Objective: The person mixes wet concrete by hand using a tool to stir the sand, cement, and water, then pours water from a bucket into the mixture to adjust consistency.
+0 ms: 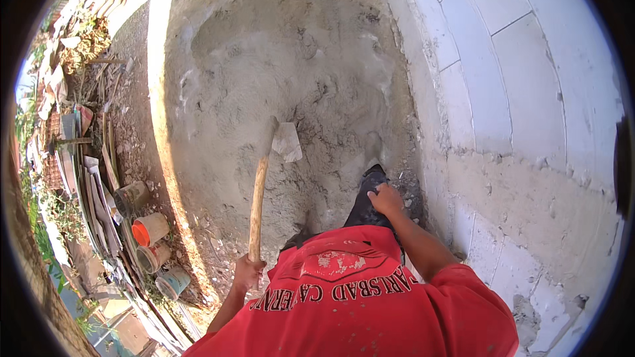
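My left hand [249,272] is closed around the wooden handle of a hoe [260,192]. The handle rises from my hand toward the middle of the view, and its far end is coated grey. Beside that end shows the pale, flat hoe blade [286,143], over a wide patch of wet grey mortar mix [264,73]. My right hand [387,199] is at my right knee, its fingers curled against the dark trouser leg [364,208]. A dark shoe tip [375,169] points into the mix.
A pale block wall [489,86] runs along the right. To the left, a sunlit strip [162,112] borders the mix. Beyond it stand several buckets, one with an orange inside [151,229], beside stacked boards [92,192] and plants [89,39].
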`<state>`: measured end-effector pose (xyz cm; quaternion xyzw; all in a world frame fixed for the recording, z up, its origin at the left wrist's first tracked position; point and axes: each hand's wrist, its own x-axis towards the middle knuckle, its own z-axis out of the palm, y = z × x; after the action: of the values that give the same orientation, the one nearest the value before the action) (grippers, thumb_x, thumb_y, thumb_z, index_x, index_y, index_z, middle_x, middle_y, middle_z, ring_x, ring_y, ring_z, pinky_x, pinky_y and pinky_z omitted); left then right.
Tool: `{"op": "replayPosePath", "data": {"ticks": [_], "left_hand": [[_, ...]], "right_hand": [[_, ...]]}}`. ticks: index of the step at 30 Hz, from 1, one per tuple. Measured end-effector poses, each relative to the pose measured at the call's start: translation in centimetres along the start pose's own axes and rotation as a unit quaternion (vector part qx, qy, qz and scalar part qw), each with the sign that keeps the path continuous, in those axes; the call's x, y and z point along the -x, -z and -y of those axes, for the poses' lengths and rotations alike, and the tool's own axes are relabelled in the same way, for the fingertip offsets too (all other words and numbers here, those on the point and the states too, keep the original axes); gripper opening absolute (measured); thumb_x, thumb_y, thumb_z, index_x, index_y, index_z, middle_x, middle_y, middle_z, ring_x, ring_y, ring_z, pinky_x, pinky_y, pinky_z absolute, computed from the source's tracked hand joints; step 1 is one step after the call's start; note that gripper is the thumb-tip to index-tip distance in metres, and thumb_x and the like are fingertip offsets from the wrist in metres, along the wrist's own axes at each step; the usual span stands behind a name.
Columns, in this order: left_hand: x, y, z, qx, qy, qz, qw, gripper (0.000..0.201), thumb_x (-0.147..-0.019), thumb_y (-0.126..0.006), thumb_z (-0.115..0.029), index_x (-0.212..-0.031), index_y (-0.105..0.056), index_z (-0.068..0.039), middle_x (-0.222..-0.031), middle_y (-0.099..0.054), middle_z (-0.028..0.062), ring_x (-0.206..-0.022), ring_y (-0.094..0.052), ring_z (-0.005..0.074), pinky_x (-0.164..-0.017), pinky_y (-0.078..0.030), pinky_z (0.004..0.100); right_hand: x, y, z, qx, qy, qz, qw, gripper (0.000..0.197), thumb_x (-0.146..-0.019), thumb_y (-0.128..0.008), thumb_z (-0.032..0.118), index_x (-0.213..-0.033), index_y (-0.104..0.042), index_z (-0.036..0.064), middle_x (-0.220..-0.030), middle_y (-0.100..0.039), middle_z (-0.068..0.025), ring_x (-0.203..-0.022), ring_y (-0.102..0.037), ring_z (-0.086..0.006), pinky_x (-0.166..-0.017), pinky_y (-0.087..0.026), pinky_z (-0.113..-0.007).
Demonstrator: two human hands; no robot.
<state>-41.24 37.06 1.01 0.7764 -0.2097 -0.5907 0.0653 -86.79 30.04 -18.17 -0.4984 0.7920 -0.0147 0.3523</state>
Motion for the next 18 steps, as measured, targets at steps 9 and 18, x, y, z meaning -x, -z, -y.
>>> {"op": "replayPosePath", "data": {"ticks": [9,18], "left_hand": [[0.1,-21.1,-18.2,0.021,0.048,0.093,0.994,0.021,-0.082,-0.074,-0.012,-0.091,-0.057,-0.003,-0.066,-0.057,0.0016,-0.051,-0.054,0.0109,-0.047,-0.044,0.0277],[-21.8,-35.5,-27.5,0.09,-0.005,0.25,0.964,0.031,-0.085,-0.072,-0.019,-0.103,-0.055,0.0,-0.071,-0.059,0.0047,-0.052,-0.055,0.0134,-0.05,-0.047,0.0308]], "right_hand": [[-11.7,1.9,13.6,-0.572,-0.171,0.406,0.692,0.047,-0.089,-0.071,0.043,-0.115,-0.058,0.0052,-0.099,-0.068,-0.0137,-0.08,-0.068,-0.0238,-0.062,-0.056,-0.037],[-36.3,0.2,7.7,-0.502,-0.262,0.16,0.809,0.024,-0.093,-0.066,0.019,-0.081,-0.054,0.0022,-0.067,-0.054,-0.0049,-0.051,-0.054,-0.0162,-0.044,-0.048,-0.033]]}}
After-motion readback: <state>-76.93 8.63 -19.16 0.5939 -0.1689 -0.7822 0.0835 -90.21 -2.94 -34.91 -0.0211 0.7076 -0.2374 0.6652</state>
